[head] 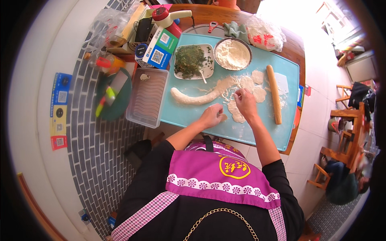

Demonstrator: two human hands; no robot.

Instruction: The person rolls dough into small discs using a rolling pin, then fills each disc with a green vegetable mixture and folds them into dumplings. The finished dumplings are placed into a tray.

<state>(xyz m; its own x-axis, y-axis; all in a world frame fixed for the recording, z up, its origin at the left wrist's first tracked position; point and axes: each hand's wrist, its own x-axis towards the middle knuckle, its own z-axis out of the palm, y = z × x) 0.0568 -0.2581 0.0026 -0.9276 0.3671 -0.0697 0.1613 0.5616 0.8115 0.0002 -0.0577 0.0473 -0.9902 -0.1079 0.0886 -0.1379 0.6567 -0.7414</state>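
Observation:
My left hand point(212, 116) is curled around a small dough round point(223, 117) near the front of the turquoise mat point(193, 120). Fingertips bunched, my right hand point(245, 102) hovers at or just over the floury patch; whether it pinches anything is hidden. Flattened dough rounds point(259, 94) lie beyond it, and several more wrappers point(236, 112) overlap between my hands. A long curved dough rope point(196, 98) stretches across the mat to the left. On the right rest a wooden rolling pin point(273, 95) and a white dough scraper point(282, 83).
Behind are a plate of chopped green filling point(190, 60) with a white spoon, and a flour bowl point(232, 54). A clear plastic tray point(147, 99) stands left, near a cleaver point(116, 86) on a green round board point(113, 111). A seated person point(343, 183) is far right.

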